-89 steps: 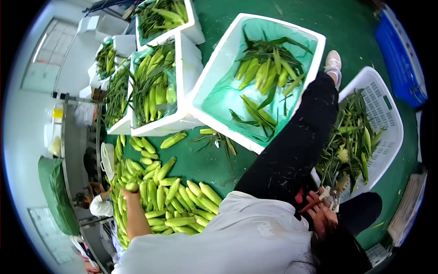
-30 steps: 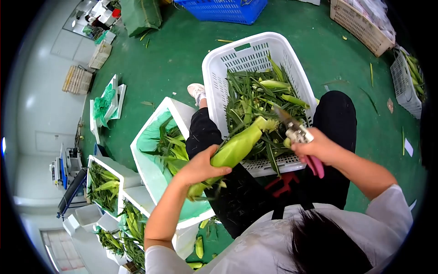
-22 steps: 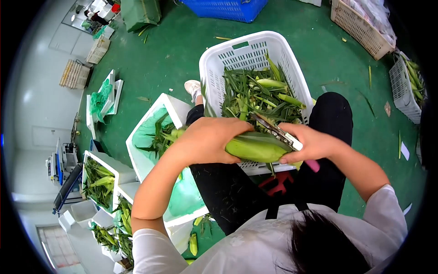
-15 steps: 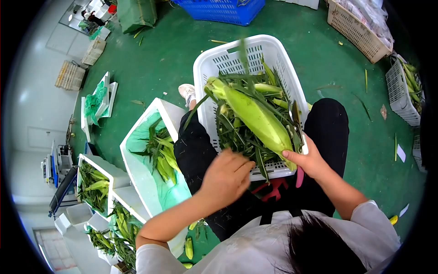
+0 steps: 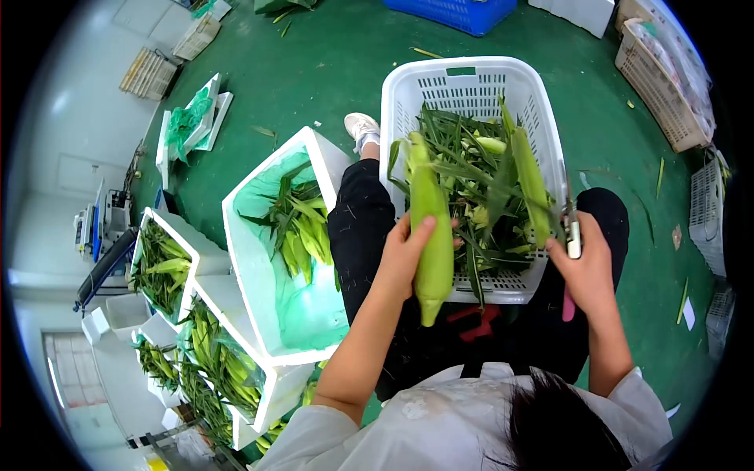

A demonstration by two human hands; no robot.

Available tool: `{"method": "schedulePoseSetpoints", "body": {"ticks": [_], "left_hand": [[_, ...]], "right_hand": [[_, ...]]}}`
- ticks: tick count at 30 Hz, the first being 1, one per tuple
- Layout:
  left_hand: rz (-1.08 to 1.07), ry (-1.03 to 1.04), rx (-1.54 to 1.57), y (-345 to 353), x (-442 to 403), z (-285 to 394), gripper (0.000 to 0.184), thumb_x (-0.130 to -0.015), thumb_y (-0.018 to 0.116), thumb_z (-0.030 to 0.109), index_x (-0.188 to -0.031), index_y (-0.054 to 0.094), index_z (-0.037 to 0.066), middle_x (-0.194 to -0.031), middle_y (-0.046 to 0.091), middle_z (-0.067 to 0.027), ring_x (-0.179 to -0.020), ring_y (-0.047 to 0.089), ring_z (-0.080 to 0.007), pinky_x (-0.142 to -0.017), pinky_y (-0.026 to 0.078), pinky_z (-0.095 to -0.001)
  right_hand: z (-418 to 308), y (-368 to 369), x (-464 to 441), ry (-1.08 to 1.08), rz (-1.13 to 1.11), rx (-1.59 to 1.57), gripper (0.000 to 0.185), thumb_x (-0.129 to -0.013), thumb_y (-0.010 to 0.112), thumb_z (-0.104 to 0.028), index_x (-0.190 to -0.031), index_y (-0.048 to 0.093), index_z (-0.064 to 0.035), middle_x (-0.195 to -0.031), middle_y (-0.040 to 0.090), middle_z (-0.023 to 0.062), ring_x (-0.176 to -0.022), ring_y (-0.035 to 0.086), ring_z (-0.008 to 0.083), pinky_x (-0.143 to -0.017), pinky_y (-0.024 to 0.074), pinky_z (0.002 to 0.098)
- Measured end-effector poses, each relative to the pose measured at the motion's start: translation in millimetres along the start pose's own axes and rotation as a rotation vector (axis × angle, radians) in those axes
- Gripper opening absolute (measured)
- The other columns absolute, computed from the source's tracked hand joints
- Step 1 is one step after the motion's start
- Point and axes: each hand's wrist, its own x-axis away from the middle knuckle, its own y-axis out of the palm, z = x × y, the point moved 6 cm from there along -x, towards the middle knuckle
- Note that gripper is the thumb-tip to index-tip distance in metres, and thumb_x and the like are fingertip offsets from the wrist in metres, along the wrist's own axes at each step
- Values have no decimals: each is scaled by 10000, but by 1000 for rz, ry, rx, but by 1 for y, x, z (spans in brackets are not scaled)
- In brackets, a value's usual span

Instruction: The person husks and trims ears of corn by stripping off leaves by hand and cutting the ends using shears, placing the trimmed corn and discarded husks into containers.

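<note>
My left hand (image 5: 406, 251) is closed around a green ear of corn (image 5: 430, 259) in its smooth inner husk, held nearly upright at the left side of the white basket (image 5: 395, 102). My thumb lies across its front. In my right hand (image 5: 591, 267) is a pair of scissors (image 5: 574, 235) with white and pink handle parts, blades pointing up. A loose strip of green husk (image 5: 531, 184) reaches up from near my right thumb; whether I grip it is unclear. Husks and leaves (image 5: 479, 169) fill the basket between my knees.
A foam box (image 5: 314, 345) lined with green plastic stands left, with trimmed corn (image 5: 306, 243) inside. More foam boxes of corn (image 5: 208, 337) lie further left. A blue crate (image 5: 463, 14) stands ahead, and a beige crate (image 5: 652, 86) is at the right. Leaf scraps dot the green floor.
My left hand has gone from empty to holding the corn ear, which has moved left and turned upright. My right hand keeps the scissors, with a husk strip now beside it. The view has shifted.
</note>
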Motion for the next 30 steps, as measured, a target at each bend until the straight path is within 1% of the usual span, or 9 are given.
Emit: {"method": "schedulePoseSetpoints", "body": {"ticks": [2, 4, 6, 9, 12, 17, 22, 24, 30], "left_hand": [[216, 224, -512, -7, 7, 18, 874, -851, 718, 403, -1477, 302, -44, -1229, 634, -207, -1058, 662, -305, -828, 539, -368], [337, 152, -835, -3, 24, 37, 932, -784, 784, 385, -1452, 323, -72, -1099, 662, -251, -982, 683, -309, -843, 521, -360], [437, 323, -1139, 8, 35, 49, 834, -772, 787, 367, -1387, 430, -68, -1078, 657, -235, -976, 662, -346, -835, 524, -387], [443, 454, -1335, 20, 43, 53, 740, -760, 789, 350, -1312, 513, -59, -1065, 652, -205, -987, 640, -349, -821, 525, -408], [472, 514, -1347, 30, 55, 58, 713, -746, 796, 341, -1280, 534, -51, -1072, 646, -178, -1007, 627, -339, -818, 525, -408], [305, 537, -1373, 43, 68, 46, 699, -740, 802, 297, -1287, 537, -50, -1053, 653, -170, -974, 642, -325, -794, 533, -381], [-122, 60, -798, 27, 54, 38, 628, -772, 778, 229, -1285, 554, -55, -1052, 681, -154, -967, 661, -224, -860, 506, -312], [-268, 13, -708, 21, 51, 43, 625, -770, 785, 228, -1283, 559, -47, -1044, 681, -122, -964, 646, -192, -865, 498, -309], [-410, -164, -539, -4, 46, 41, 739, -739, 811, 275, -1331, 512, -53, -1218, 606, -114, -1109, 573, -175, -986, 422, -302]], "right_hand": [[-16, -15, 2, -115, 149, -95, 497, -743, 753, -118, -1178, 547, 8, -949, 631, 135, -881, 626, 277, -833, 488, 350], [-36, -21, 8, -189, 81, -382, 519, -769, 729, -109, -1234, 522, -3, -990, 622, 104, -897, 610, 195, -847, 479, 324], [-58, -13, 19, -181, -237, -613, 590, -770, 756, -169, -1277, 494, -16, -1028, 616, 109, -924, 612, 189, -842, 486, 326], [-70, 29, 39, -203, -682, -402, 728, -771, 806, -339, -1309, 459, 9, -1039, 627, 125, -949, 630, 210, -841, 507, 366], [-46, 70, 34, 66, -762, -405, 801, -806, 771, -461, -1316, 440, 61, -1042, 624, 173, -956, 626, 231, -836, 503, 362], [-28, 103, 16, 78, -779, -839, 790, -788, 807, -438, -1310, 456, 40, -1100, 583, 119, -1011, 542, 180, -893, 453, 311], [-12, 98, 6, -134, -810, -689, 603, -779, 811, -356, -1178, 546, 10, -1025, 601, 81, -941, 552, 141, -844, 463, 297], [-12, 91, 12, -74, -859, -764, 410, -803, 783, -191, -1110, 592, 2, -873, 627, 16, -775, 566, 88, -713, 476, 245], [2, 69, 36, 256, -913, -835, 289, -803, 781, -159, -1003, 632, -13, -851, 650, 12, -759, 587, 63, -667, 477, 234]]}}
